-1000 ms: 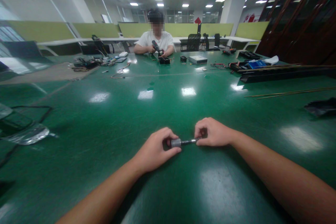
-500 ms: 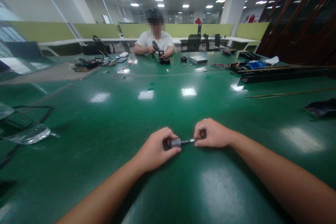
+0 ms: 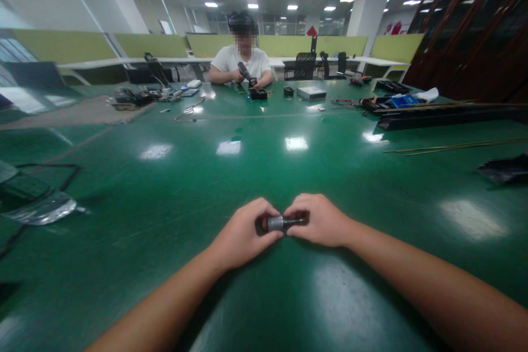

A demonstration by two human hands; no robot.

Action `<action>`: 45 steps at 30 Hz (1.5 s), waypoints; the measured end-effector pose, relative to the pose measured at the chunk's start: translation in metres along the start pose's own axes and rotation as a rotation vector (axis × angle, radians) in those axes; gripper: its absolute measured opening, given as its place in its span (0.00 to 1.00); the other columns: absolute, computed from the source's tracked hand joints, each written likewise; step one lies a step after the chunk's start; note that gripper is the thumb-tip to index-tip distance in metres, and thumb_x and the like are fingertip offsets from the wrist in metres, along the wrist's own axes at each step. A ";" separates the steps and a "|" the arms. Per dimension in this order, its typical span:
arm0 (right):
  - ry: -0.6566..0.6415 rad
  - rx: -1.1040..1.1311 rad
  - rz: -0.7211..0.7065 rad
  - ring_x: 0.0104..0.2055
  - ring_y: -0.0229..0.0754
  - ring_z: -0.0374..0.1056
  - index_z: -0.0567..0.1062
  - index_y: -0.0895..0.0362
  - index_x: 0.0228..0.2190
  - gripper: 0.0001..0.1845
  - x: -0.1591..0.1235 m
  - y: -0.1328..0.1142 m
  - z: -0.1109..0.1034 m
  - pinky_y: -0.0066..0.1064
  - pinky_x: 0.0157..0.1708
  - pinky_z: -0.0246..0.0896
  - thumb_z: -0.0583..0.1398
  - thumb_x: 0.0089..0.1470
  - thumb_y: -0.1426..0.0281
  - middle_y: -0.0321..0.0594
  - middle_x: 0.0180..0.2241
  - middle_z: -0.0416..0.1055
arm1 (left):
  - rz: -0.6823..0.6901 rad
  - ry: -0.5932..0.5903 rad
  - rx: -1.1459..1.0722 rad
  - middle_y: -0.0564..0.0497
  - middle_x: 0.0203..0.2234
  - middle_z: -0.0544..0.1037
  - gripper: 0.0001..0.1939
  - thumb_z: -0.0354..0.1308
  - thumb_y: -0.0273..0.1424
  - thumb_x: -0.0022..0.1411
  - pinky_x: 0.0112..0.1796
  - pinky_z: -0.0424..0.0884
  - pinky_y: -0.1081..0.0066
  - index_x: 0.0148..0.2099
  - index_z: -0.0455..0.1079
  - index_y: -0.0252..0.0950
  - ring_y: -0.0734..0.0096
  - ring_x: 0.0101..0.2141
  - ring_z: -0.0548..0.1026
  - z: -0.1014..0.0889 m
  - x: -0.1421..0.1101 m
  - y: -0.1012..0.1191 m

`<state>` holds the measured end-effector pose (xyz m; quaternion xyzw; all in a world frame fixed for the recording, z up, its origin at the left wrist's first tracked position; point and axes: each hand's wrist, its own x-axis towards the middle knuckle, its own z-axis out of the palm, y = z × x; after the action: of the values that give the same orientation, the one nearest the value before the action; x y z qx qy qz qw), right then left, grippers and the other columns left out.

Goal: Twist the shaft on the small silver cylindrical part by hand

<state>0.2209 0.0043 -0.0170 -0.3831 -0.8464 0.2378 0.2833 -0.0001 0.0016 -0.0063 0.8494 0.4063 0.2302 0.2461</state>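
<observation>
Between both hands (image 3: 284, 228), unlabelled metal cylinder (image 3: 275, 223) on green table (image 3: 264, 165).

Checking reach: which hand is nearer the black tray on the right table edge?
Right. The right hand sits on the black tray's side; the left hand is farther left, both gripping the small metal cylinder.

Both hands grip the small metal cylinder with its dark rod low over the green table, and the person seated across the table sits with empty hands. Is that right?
Not quite. The head view shows the person across the table holding a dark tool, not empty-handed. The rest holds: left hand and right hand grip the metal cylinder over the green table.
</observation>
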 end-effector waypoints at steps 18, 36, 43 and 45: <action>-0.010 0.030 -0.011 0.34 0.39 0.68 0.80 0.57 0.37 0.12 -0.001 0.004 -0.001 0.29 0.35 0.61 0.66 0.47 0.73 0.38 0.32 0.75 | -0.012 -0.021 0.015 0.52 0.32 0.72 0.08 0.60 0.33 0.61 0.36 0.66 0.70 0.43 0.71 0.37 0.69 0.33 0.71 -0.002 -0.001 0.003; -0.008 0.041 -0.001 0.36 0.40 0.69 0.80 0.57 0.36 0.11 0.000 0.002 -0.002 0.29 0.37 0.62 0.67 0.46 0.73 0.38 0.33 0.76 | -0.052 -0.047 -0.012 0.52 0.32 0.74 0.09 0.62 0.31 0.58 0.35 0.66 0.70 0.42 0.71 0.37 0.69 0.33 0.71 -0.003 -0.001 0.005; -0.031 0.059 0.037 0.38 0.42 0.69 0.79 0.56 0.38 0.14 0.000 -0.002 -0.004 0.32 0.39 0.63 0.67 0.45 0.73 0.39 0.34 0.76 | -0.097 -0.058 -0.018 0.51 0.33 0.74 0.08 0.62 0.29 0.57 0.36 0.66 0.69 0.41 0.71 0.37 0.67 0.34 0.71 -0.005 -0.002 0.006; -0.033 0.071 0.040 0.39 0.43 0.70 0.79 0.56 0.39 0.15 -0.001 -0.003 -0.005 0.33 0.41 0.63 0.67 0.45 0.73 0.40 0.35 0.77 | -0.104 -0.062 -0.017 0.51 0.33 0.74 0.09 0.62 0.28 0.57 0.37 0.66 0.68 0.42 0.70 0.38 0.66 0.35 0.72 -0.006 -0.003 0.005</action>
<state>0.2230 0.0025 -0.0119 -0.3856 -0.8343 0.2795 0.2777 -0.0018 -0.0021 0.0012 0.8317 0.4399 0.1943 0.2775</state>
